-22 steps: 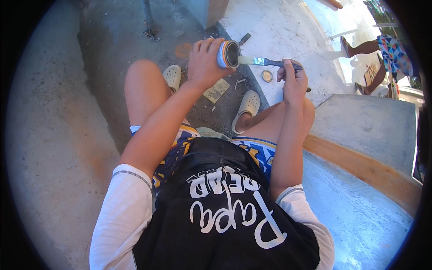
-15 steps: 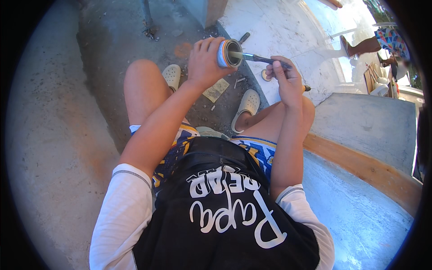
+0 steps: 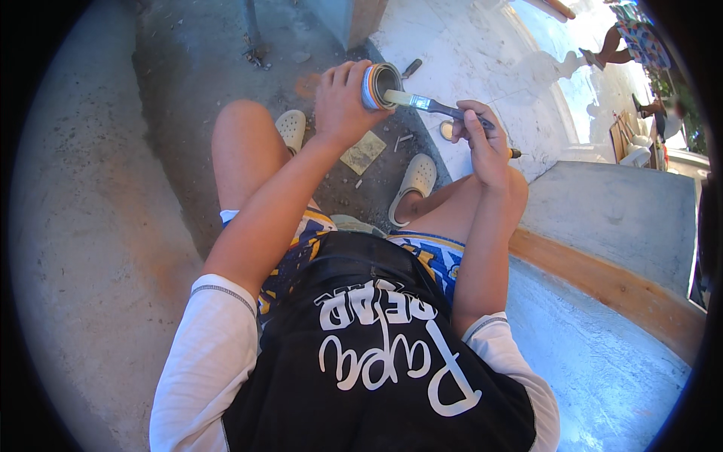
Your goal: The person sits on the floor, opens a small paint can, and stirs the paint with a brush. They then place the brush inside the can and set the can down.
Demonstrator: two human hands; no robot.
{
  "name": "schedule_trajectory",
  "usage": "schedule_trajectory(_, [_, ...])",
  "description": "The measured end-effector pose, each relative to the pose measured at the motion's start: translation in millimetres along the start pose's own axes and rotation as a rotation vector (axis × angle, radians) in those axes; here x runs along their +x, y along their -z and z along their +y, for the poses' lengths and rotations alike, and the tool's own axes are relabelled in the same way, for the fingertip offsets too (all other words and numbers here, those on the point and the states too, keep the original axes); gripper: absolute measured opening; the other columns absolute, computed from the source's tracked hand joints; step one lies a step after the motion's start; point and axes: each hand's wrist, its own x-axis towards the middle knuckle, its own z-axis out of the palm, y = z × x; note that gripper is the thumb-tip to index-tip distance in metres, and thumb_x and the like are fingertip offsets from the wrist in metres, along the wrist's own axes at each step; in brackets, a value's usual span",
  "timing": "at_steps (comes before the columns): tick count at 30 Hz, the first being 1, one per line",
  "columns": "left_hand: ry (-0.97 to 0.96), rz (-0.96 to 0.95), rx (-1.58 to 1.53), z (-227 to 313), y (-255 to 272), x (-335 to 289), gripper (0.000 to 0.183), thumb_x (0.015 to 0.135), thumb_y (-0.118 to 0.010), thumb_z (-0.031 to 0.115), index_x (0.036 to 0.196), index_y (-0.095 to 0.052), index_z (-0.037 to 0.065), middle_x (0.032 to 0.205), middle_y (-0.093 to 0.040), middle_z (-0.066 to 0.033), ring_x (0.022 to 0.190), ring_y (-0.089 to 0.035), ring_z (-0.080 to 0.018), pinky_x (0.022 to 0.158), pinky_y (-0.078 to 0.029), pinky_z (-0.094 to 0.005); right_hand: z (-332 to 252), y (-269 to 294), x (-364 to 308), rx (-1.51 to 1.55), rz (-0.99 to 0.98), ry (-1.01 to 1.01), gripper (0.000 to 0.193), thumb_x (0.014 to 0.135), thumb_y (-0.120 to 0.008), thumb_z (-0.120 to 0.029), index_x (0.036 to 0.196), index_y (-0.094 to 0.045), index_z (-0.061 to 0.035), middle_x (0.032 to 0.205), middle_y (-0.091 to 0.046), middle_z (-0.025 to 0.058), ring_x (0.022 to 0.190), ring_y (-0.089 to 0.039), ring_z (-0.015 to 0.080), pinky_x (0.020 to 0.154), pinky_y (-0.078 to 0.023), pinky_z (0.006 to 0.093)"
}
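Can [image 3: 379, 81] is clasped by left hand [image 3: 341, 105], tipped open-end toward three o'clock, presumably to admit brush [image 3: 433, 105] pinched by right hand [image 3: 483, 145].

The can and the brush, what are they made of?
The can looks like metal: smooth, coloured outside, with a ringed rim. The brush has a dark, smooth handle, maybe plastic or painted wood, and pale bristles, perhaps hair or synthetic.

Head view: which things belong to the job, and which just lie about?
In use:
Round blue-and-orange can, open, in the left hand
Flat paintbrush, pale bristles, dark handle, in the right hand

Apparently lying about:
Flat pale square sheet
Dark slim tool
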Motion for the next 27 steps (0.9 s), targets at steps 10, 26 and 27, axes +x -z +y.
schedule_trajectory(10, [-0.007,-0.007,-0.007,-1.0,-0.6,-0.1,0.091,0.064,-0.095,0.044,0.139,-0.054,0.014,0.136,-0.057,-0.0099,0.13,-0.049,-0.0363,0.109,-0.041,-0.05,-0.4,4.4,4.0,-0.086,0.017,-0.022,0.03,0.108,-0.058,-0.021,0.123,-0.066,0.0043,0.085,-0.064,0.0049,0.078,-0.06,0.0127,0.075,-0.051,0.0274])
schedule_trajectory(26, [0.018,-0.002,0.003,0.0,-0.5,-0.5,0.087,0.065,-0.096,0.043,0.136,-0.056,0.012,0.13,-0.062,-0.0113,0.124,-0.055,-0.0356,0.106,-0.045,-0.0475,-6.0,2.2,-1.2,-0.2,-0.136,0.013,0.029,0.106,-0.063,-0.024,0.125,-0.069,-0.0022,0.087,-0.064,0.0023,0.081,-0.059,0.0099,0.077,-0.052,0.0263])
schedule_trajectory(27, [0.017,-0.001,0.004,0.0,-0.3,-0.5,0.087,0.065,-0.096,0.043,0.136,-0.056,0.012,0.129,-0.062,-0.0112,0.124,-0.055,-0.0356,0.106,-0.045,-0.0475,-6.2,2.4,-1.8,-0.194,-0.12,0.017,0.03,0.106,-0.062,-0.024,0.125,-0.069,-0.0016,0.087,-0.064,0.0026,0.081,-0.059,0.01,0.077,-0.052,0.0263])
